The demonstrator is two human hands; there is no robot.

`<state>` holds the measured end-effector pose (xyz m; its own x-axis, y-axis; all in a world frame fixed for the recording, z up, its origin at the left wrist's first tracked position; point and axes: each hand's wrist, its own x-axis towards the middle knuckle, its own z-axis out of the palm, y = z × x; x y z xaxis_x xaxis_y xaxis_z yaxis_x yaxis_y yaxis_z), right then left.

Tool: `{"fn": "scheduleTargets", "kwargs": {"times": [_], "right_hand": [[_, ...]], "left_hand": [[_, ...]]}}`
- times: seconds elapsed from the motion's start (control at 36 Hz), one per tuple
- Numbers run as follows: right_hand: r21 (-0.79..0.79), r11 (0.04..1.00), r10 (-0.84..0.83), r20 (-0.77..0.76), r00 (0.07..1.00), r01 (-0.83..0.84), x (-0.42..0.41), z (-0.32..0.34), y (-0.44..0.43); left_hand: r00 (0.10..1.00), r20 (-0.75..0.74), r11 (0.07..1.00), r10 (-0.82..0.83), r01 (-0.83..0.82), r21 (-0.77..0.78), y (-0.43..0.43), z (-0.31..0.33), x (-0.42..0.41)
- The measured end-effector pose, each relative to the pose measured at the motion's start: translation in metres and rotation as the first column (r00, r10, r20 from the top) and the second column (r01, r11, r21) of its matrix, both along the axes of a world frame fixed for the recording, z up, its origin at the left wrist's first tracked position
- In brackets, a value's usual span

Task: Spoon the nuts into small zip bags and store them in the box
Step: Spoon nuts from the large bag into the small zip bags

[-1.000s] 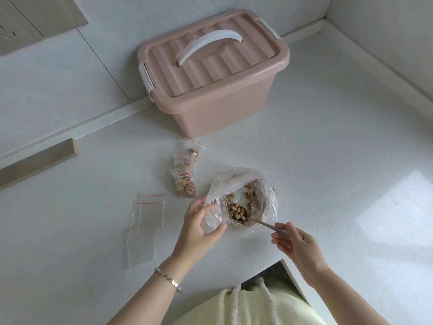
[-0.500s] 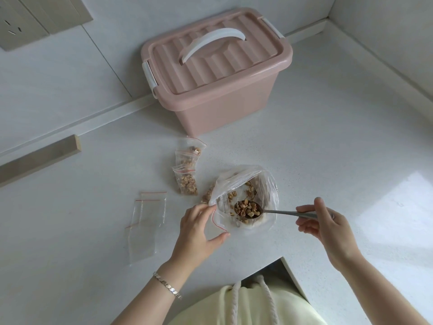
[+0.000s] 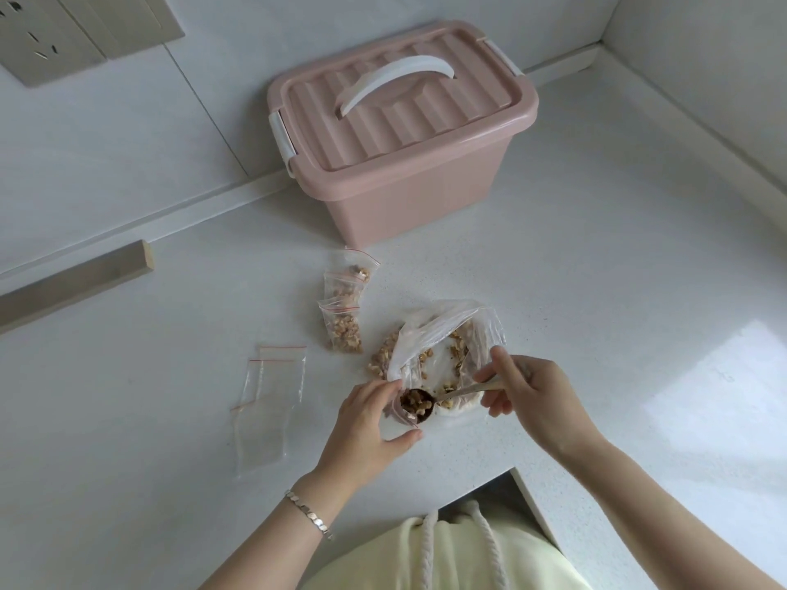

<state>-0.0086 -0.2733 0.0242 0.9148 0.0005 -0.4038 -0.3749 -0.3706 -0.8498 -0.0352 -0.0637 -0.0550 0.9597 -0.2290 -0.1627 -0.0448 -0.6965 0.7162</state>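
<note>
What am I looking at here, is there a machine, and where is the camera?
No machine here: these are a person's two bare hands, filmed by one camera worn on the head, looking down. The left hand holds a small zip bag open; the right hand holds a spoon heaped with nuts at its mouth. On the white counter lie a big clear bag of nuts, a few filled small bags, some empty bags and a closed pink box.

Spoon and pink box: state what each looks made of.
Spoon: likely metal, thin and grey with a dull sheen. Pink box: plastic by the look, with matte moulded walls, a ribbed lid and white clip latches.
</note>
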Motion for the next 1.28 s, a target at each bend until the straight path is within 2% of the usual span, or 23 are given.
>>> {"fn": "scheduleTargets", "kwargs": {"times": [0.06, 0.14, 0.19, 0.28, 0.36, 0.44, 0.53, 0.67, 0.89, 1.03, 1.17, 1.28], "right_hand": [[-0.097, 0.989, 0.115, 0.056, 0.992, -0.109, -0.004, 0.005, 0.010], [-0.285, 0.924, 0.309, 0.157, 0.938, -0.256, -0.011, 0.010, 0.022], [-0.377, 0.881, 0.388, 0.227, 0.893, -0.287, -0.015, 0.008, 0.024], [-0.428, 0.865, 0.419, 0.333, 0.845, -0.260, -0.019, 0.006, 0.020], [-0.377, 0.908, 0.339, 0.400, 0.852, -0.184, -0.021, 0.013, 0.009], [-0.213, 0.977, 0.112, 0.401, 0.909, -0.027, -0.017, 0.019, -0.009], [-0.127, 0.988, -0.033, 0.374, 0.927, 0.086, -0.011, 0.010, -0.025], [-0.144, 0.985, -0.056, 0.265, 0.963, 0.097, -0.010, -0.036, -0.037], [-0.150, 0.980, -0.082, 0.284, 0.955, 0.129, -0.013, -0.074, -0.027], [-0.104, 0.992, -0.049, 0.250, 0.967, 0.077, -0.020, -0.081, -0.029], [-0.046, 0.999, 0.008, 0.135, 0.991, -0.002, -0.030, -0.083, -0.032], [0.017, 1.000, -0.022, 0.032, 0.999, 0.021, -0.037, -0.087, -0.033]], "left_hand": [[1.000, -0.006, 1.000, 0.008, -0.008, 0.017, 0.000, -0.001, -0.001], [0.999, -0.028, 1.000, 0.031, -0.031, 0.002, -0.002, 0.000, -0.003], [0.998, -0.045, 0.999, 0.042, -0.043, -0.011, -0.002, -0.001, -0.004], [0.995, -0.073, 0.996, 0.072, -0.075, -0.043, -0.001, -0.002, -0.007], [0.990, -0.084, 0.989, 0.116, -0.123, -0.084, 0.001, -0.003, -0.010], [0.981, -0.084, 0.971, 0.177, -0.187, -0.146, 0.002, -0.003, -0.013], [0.970, -0.096, 0.957, 0.224, -0.237, -0.166, 0.003, -0.002, -0.015], [0.968, -0.117, 0.956, 0.221, -0.239, -0.172, 0.000, -0.001, -0.017], [0.968, -0.149, 0.962, 0.201, -0.224, -0.158, -0.001, -0.001, -0.018], [0.965, -0.174, 0.959, 0.194, -0.224, -0.172, -0.002, -0.004, -0.018], [0.962, -0.171, 0.957, 0.212, -0.240, -0.165, -0.003, -0.005, -0.017], [0.962, -0.150, 0.957, 0.226, -0.248, -0.152, -0.004, -0.005, -0.016]]}}
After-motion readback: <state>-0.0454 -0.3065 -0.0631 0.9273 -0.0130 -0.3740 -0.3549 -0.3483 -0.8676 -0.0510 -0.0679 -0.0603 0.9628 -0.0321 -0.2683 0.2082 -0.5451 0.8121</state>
